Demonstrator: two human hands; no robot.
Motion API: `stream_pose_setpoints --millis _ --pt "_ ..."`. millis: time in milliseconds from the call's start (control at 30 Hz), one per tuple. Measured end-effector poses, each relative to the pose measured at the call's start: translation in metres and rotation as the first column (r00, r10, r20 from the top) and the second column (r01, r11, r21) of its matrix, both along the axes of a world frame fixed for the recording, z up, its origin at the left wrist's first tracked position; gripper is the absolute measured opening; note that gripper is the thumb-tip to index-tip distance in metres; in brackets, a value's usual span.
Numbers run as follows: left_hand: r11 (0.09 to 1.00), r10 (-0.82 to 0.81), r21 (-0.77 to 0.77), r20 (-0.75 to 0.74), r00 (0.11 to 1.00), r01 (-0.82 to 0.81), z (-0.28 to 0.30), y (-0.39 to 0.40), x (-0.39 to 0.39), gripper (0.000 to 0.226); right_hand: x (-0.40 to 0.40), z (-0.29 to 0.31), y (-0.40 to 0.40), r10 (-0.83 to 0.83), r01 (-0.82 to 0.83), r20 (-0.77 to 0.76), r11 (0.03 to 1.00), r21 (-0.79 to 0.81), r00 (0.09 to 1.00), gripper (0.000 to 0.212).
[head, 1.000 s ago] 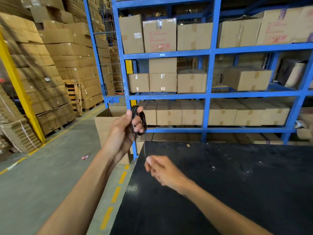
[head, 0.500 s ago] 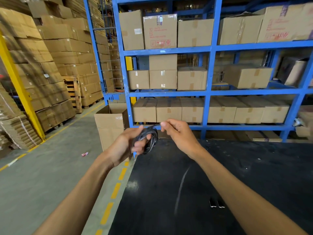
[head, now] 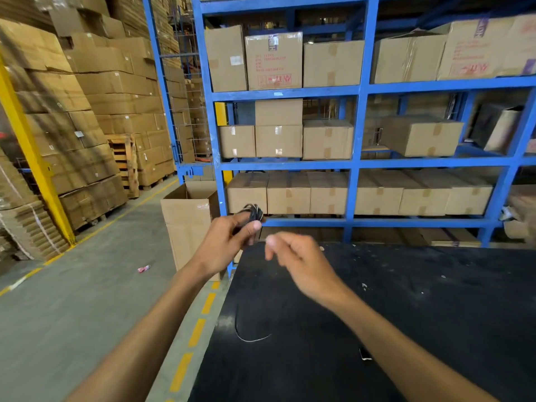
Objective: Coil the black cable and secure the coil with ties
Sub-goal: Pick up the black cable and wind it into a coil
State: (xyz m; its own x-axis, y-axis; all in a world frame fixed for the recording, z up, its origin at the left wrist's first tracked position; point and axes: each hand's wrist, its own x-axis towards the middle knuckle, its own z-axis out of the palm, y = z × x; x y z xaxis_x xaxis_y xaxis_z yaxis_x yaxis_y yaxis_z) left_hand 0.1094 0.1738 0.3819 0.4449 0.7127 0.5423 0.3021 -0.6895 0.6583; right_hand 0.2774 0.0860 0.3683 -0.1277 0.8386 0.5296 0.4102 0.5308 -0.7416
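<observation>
My left hand (head: 229, 242) is raised over the far left corner of the black table (head: 406, 314) and is closed on a small coil of black cable (head: 253, 212), which sticks out above my fingers. A loose stretch of the cable (head: 246, 335) curves across the table below the hands, and its plug end (head: 366, 354) lies on the table near my right forearm. My right hand (head: 301, 262) is just right of the coil, blurred, with fingers pinched together; I cannot make out the thin cable between them.
An open cardboard box (head: 188, 224) stands on the floor left of the table. Blue shelving (head: 353, 158) full of cartons rises behind the table. Stacked cartons (head: 87, 126) and a yellow post (head: 32, 158) line the aisle at left.
My right hand has dropped down and away from the coil after reaching it half a second ago. The loose cable on the table now lies in a curve, and the coil has grown.
</observation>
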Motion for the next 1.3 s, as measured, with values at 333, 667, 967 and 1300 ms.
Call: stream_pose_setpoints --millis 333,667,967,1300 --pt "0.729 -0.309 -0.424 0.497 0.811 0.538 0.024 -0.021 0.002 0.039 0.04 0.007 0.038 -0.143 0.146 -0.093 0.989 0.027 0.985 0.038" --pt "0.946 -0.15 -0.178 0.504 0.851 0.272 0.012 -0.001 0.034 0.031 -0.013 -0.056 -0.002 0.054 -0.048 0.146 0.998 -0.046 0.988 0.041" --pt "0.914 -0.284 -0.27 0.1 0.954 0.301 -0.018 -0.008 0.036 0.034 0.061 0.01 0.013 -0.31 0.201 0.359 0.929 0.31 0.88 0.033" --pt "0.607 -0.352 -0.509 0.516 0.781 0.61 0.002 -0.024 0.065 0.035 0.072 -0.005 0.039 -0.27 0.273 -0.047 0.931 0.243 0.962 0.021"
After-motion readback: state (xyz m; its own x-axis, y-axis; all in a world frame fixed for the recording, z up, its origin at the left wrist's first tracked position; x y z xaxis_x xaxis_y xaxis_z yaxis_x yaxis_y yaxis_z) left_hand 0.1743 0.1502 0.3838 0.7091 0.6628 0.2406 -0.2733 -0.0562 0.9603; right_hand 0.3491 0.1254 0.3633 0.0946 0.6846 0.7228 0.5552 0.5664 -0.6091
